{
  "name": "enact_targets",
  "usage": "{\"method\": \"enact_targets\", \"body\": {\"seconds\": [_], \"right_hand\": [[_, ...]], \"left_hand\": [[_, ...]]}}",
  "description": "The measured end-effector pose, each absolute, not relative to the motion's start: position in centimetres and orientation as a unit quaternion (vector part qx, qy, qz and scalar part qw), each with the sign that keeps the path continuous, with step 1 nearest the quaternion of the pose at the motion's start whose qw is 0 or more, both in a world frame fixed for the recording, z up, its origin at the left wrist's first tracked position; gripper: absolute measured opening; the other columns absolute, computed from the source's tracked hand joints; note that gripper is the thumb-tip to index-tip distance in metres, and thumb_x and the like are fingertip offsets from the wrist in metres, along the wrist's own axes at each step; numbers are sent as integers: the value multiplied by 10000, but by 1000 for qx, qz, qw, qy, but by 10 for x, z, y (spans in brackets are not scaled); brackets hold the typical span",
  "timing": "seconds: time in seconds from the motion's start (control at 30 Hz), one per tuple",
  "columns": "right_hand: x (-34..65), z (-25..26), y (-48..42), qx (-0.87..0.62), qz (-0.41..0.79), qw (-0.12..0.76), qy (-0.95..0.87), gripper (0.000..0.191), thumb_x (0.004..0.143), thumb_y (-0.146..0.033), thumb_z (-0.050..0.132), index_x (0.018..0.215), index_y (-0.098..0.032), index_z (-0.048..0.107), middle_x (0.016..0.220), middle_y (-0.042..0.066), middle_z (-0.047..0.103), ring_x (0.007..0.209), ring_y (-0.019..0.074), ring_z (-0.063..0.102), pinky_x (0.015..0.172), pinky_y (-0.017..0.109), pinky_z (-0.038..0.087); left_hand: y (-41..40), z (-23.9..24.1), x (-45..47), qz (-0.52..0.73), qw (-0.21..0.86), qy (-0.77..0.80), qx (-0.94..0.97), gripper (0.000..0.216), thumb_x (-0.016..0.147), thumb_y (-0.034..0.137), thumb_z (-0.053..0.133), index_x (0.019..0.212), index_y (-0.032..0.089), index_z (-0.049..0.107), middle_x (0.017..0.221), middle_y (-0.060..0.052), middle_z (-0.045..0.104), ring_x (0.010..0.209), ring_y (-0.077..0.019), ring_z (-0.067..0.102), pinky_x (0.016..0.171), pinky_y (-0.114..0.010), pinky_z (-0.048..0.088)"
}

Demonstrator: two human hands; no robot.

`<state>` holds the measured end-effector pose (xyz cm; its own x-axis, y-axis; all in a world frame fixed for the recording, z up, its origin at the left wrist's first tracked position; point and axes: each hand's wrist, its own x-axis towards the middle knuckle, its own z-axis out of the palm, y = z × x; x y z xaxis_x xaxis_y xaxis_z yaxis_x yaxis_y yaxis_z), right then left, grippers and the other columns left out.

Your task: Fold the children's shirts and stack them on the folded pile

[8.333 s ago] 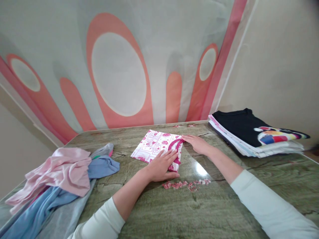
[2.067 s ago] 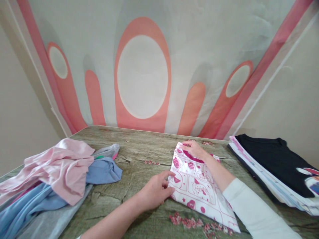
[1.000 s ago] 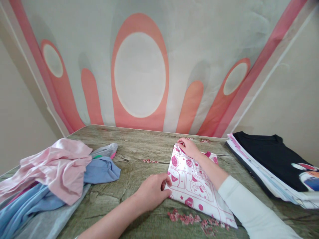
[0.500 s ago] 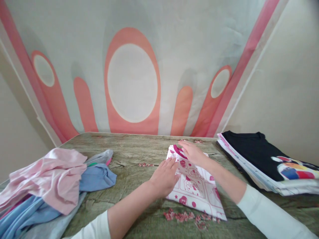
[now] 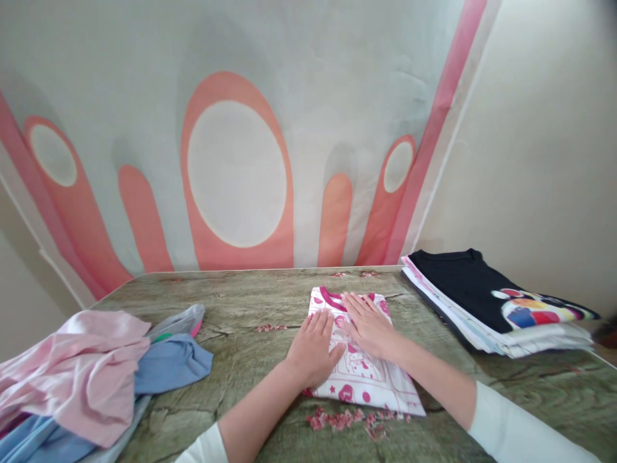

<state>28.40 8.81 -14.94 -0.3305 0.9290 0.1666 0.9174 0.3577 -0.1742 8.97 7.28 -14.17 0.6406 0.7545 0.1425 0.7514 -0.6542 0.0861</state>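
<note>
A white shirt with magenta print and a magenta collar (image 5: 359, 379) lies folded on the wood-patterned table. My left hand (image 5: 313, 350) rests flat on its left side, fingers stretched toward the collar. On the upper middle of the shirt, just below the collar, my right hand (image 5: 369, 325) presses flat with its fingers extended. Neither hand grasps the cloth. My hands and right forearm hide part of the print. The shirt's lower right corner sticks out to a point.
To the right lies a stack of folded clothes, a black shirt (image 5: 448, 283) on top. A loose heap at left holds a pink garment (image 5: 91, 360) and a blue garment (image 5: 173, 363). The table (image 5: 231, 386) ends at a wall with a printed hanging (image 5: 308, 77).
My right hand has come down from the collar's right edge onto the shirt's upper middle. My left hand stays at the shirt's left side. The view has shifted slightly right.
</note>
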Motion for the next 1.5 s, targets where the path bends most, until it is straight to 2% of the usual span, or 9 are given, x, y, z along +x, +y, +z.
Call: {"method": "enact_targets", "body": {"seconds": [0.13, 0.23, 0.43, 0.57, 0.73, 0.93, 1.07, 1.33, 1.5], "right_hand": [[291, -150, 67, -526, 64, 112, -840, 672, 891, -574, 191, 1425, -166, 190, 1476, 69, 180, 1352, 205, 142, 1101, 398, 129], [299, -150, 66, -540, 58, 123, -830, 689, 889, -572, 207, 1427, -144, 175, 1479, 85, 158, 1355, 217, 120, 1104, 406, 114], [313, -155, 82, -562, 62, 104, -818, 712, 882, -593, 181, 1422, -130, 195, 1480, 84, 147, 1358, 212, 101, 1104, 402, 114], [333, -164, 94, -615, 59, 97, -781, 748, 866, -623, 169, 1426, -126, 173, 1483, 86, 121, 1359, 213, 87, 1105, 405, 90], [356, -173, 109, -677, 72, 92, -727, 776, 854, -638, 162, 1426, -114, 160, 1484, 98, 118, 1357, 208, 100, 1101, 414, 95], [366, -182, 118, -707, 54, 198, -676, 674, 903, -527, 138, 1401, -86, 246, 1455, 128, 234, 1339, 228, 194, 1088, 428, 175], [359, -173, 111, -659, 49, 258, -705, 621, 918, -473, 155, 1395, -93, 268, 1450, 114, 257, 1336, 208, 207, 1099, 402, 181], [277, -147, 56, -533, 98, 178, -822, 664, 900, -533, 244, 1427, -134, 181, 1481, 85, 149, 1354, 222, 130, 1106, 399, 156], [265, -151, 42, -534, 105, 133, -828, 720, 873, -597, 240, 1430, -146, 169, 1482, 74, 131, 1354, 240, 117, 1108, 407, 126]], "left_hand": [[72, -130, 90, 68, 6, 436, 897, 614, 894, 523, 260, 1329, 106, 377, 1387, -156, 358, 1296, -294, 275, 1050, -451, 186], [89, -120, 91, 87, -11, 426, 900, 528, 893, 495, 308, 1246, 135, 463, 1293, -153, 465, 1245, -284, 355, 1031, -450, 209], [127, -134, 91, 87, 1, 380, 921, 642, 898, 571, 164, 1398, 175, 241, 1464, -94, 218, 1352, -240, 129, 1070, -427, 117], [132, -146, 92, 71, 14, 385, 920, 700, 883, 607, 132, 1414, 156, 195, 1474, -98, 179, 1357, -243, 98, 1073, -422, 101], [131, -145, 93, 72, 9, 391, 917, 718, 875, 621, 130, 1406, 147, 226, 1476, -98, 169, 1359, -254, 83, 1072, -420, 94], [142, -144, 81, 71, 5, 420, 905, 726, 869, 631, 139, 1409, 154, 223, 1470, -92, 192, 1355, -259, 102, 1065, -431, 108], [151, -142, 65, 68, -1, 448, 891, 725, 865, 634, 158, 1409, 159, 224, 1468, -93, 197, 1352, -261, 119, 1064, -442, 100], [138, -143, 73, 83, -35, 422, 902, 556, 933, 455, 142, 1385, 161, 276, 1460, -85, 229, 1347, -213, 161, 1077, -429, 87], [130, -148, 80, 71, -16, 416, 907, 581, 920, 496, 172, 1400, 177, 235, 1471, -81, 199, 1354, -230, 125, 1073, -441, 99]]}}
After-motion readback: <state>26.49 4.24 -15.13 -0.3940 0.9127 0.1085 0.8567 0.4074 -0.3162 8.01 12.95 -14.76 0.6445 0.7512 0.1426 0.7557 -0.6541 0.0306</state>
